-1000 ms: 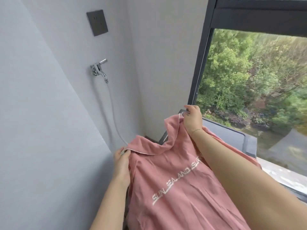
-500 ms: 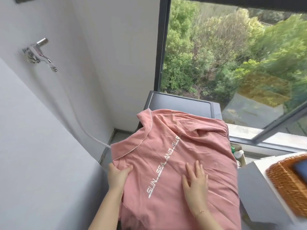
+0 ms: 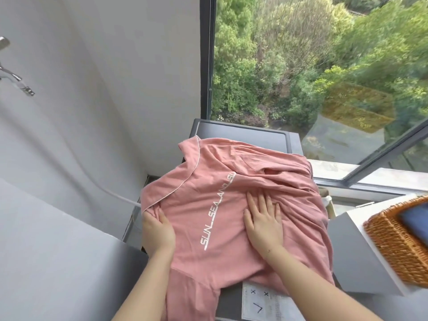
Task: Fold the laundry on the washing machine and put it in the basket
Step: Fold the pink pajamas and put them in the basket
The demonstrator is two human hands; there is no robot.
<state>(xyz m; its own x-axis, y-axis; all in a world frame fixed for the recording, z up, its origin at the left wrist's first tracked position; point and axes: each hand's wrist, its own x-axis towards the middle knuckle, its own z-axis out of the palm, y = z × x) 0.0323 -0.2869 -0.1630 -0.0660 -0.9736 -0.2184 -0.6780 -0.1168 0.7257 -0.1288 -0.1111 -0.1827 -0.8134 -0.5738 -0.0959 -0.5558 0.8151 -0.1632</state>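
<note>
Pink shirt (image 3: 208, 205) lies back-up across the washing machine (image 3: 243, 132) top, collar to the far left, white lettering running near-to-far. Left hand (image 3: 157, 230) pinches the left shoulder edge, fingers curled into the fabric. Right hand (image 3: 262, 218) lies flat, fingers straight, pressing the middle of the back.

Risks as I read it:
- Near-left hem and a sleeve hang off the machine's near edge. Release both hands and the overhang's weight could drag the shirt down the gap on the left.
- Right side is bunched in heavy creases under and past the right hand. Fold now and the wrinkles get locked in, giving a lumpy stack.
- Right edge drapes over the machine's side; a sideways sweep could push more off.

Containers: wicker basket (image 3: 398, 242) on the white unit to the right, well apart from the shirt. It holds something dark blue (image 3: 416, 218), likely fabric, mostly cut off by the frame.
</note>
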